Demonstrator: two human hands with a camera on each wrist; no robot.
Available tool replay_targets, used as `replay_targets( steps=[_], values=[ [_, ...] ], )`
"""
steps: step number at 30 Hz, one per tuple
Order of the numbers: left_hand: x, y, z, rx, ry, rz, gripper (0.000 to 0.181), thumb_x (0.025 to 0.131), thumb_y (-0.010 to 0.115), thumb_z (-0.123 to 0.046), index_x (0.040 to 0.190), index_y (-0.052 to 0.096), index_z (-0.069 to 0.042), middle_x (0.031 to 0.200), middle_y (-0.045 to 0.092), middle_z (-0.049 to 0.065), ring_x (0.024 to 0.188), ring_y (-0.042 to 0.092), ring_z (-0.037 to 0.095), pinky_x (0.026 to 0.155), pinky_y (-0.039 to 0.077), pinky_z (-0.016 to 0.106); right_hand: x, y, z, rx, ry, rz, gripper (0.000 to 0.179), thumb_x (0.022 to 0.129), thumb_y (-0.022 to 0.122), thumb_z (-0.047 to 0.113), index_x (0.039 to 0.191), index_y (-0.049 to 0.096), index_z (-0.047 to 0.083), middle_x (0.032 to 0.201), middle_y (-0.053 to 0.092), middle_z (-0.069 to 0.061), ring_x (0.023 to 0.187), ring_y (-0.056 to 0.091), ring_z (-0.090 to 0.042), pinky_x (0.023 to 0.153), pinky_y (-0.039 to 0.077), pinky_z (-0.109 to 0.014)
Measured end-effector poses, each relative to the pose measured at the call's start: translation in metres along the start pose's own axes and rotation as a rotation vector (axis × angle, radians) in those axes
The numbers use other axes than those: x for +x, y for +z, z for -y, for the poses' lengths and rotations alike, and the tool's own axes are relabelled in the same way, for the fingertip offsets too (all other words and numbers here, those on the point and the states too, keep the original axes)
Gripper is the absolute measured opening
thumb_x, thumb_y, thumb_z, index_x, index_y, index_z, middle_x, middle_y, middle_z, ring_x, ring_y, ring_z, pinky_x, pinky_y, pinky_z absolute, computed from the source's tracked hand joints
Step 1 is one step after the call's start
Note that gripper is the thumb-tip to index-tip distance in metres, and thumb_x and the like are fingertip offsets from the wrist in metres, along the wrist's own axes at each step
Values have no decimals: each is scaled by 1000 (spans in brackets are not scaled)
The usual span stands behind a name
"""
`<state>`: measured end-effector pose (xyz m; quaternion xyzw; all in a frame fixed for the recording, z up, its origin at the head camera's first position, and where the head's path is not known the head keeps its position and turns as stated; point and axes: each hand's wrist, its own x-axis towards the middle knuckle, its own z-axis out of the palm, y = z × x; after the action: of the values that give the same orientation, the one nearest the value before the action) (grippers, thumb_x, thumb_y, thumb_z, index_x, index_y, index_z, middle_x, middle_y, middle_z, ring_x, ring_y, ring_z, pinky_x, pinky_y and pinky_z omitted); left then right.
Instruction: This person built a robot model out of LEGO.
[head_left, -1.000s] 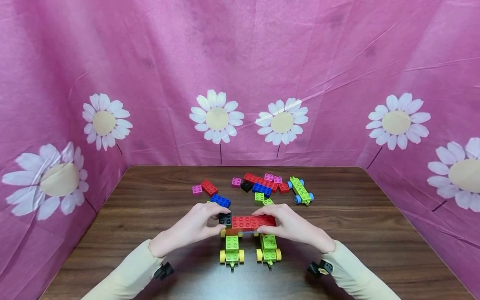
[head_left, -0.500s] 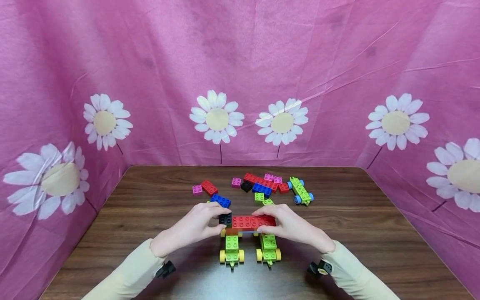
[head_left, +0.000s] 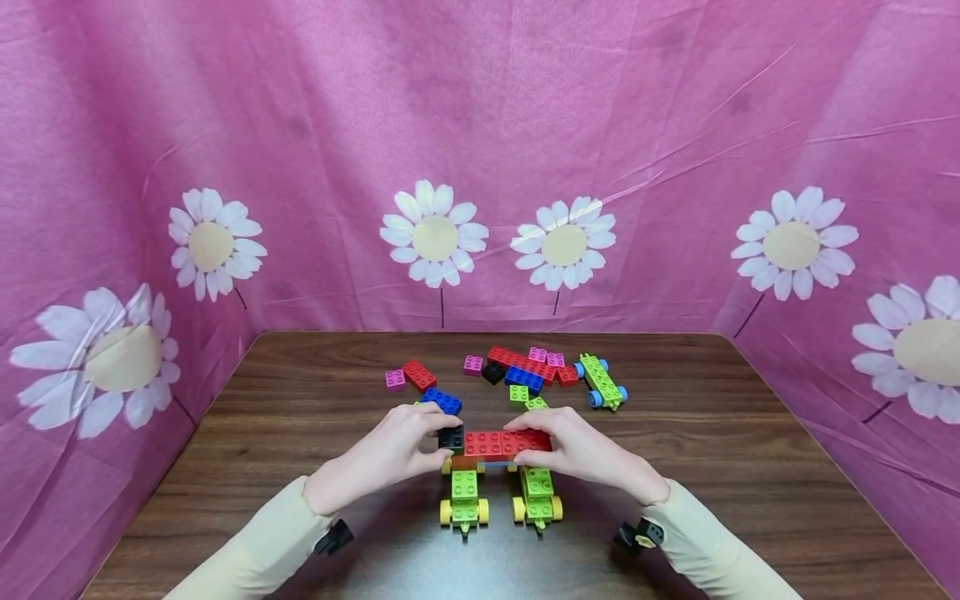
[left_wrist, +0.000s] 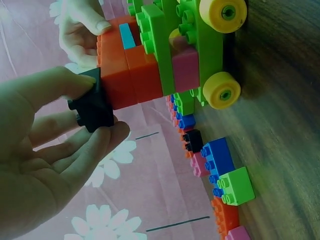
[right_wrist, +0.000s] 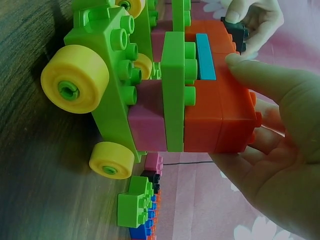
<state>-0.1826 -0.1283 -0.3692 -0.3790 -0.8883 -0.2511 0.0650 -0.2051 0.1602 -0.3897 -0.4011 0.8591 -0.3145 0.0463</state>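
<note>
My left hand (head_left: 386, 454) pinches a black brick (left_wrist: 95, 102) between thumb and fingers at the left end of the top red bricks (head_left: 483, 444). The black brick looks slightly tilted in the left wrist view; I cannot tell whether it is attached. With thumb and fingers, my right hand (head_left: 581, 450) grips the right end of those red bricks. Below them are more red bricks, a blue brick (right_wrist: 205, 56), a green studded layer (right_wrist: 173, 90) and a pink brick (right_wrist: 147, 115). Two lime-green wheeled bases (head_left: 464, 493) with yellow wheels (right_wrist: 75, 79) carry the stack side by side.
Loose bricks lie behind the build: a blue one (head_left: 442, 402), a red one (head_left: 418, 375), a pink one (head_left: 394, 380), a black one (head_left: 492, 372) and a long red one (head_left: 517, 360). A green base with blue wheels (head_left: 602, 383) stands at the back right of the wooden table (head_left: 285, 400).
</note>
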Motion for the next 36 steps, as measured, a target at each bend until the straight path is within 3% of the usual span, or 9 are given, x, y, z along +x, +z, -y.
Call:
replay_targets(
  steps=[5,12,18,25,29,33,36],
  values=[
    [-2,3,3,-16,-32,-3,33,83,77,-14,114,71,-3,105,74,9,83,67,13,72,56,24,0,1,-2,6,0,2,35,92,70,36,122,67,17,99,71,9,65,42,2,56,44,-16],
    [-4,9,8,-148,-62,-10,36,83,80,-15,114,67,-3,105,73,9,91,70,18,77,60,30,0,1,-4,6,1,4,34,90,72,33,121,67,19,101,71,8,70,48,0,59,47,-17],
    [-2,18,12,-184,-91,4,40,81,83,-25,113,67,-6,97,72,1,88,67,13,76,58,25,1,0,-4,-11,0,2,34,91,72,34,121,67,19,104,71,7,71,47,-1,58,45,-16],
    [-1,24,15,-212,-113,-11,31,82,81,-27,104,68,-11,85,68,-5,81,62,7,67,54,18,3,1,-5,-47,-64,-15,32,90,73,31,118,68,17,108,73,5,74,49,1,64,47,-15],
    [-1,24,16,-235,-127,-6,29,83,81,-25,105,68,-10,86,69,-4,80,62,6,65,53,16,4,-2,-7,-39,-83,-2,33,91,72,34,119,68,16,106,73,4,63,45,1,56,44,-14],
    [-2,25,16,-237,-137,-8,30,83,81,-25,106,69,-10,86,70,-3,79,63,2,66,53,16,4,-9,-9,-34,-67,-12,35,93,68,37,120,68,15,112,73,2,73,60,-4,65,53,-19],
    [-3,24,16,-241,-144,-5,31,83,81,-26,106,69,-9,87,70,-3,78,65,1,68,54,19,8,-16,-12,-21,-34,-42,33,94,67,36,120,69,16,116,73,0,100,69,-11,84,58,-29]
  ],
)
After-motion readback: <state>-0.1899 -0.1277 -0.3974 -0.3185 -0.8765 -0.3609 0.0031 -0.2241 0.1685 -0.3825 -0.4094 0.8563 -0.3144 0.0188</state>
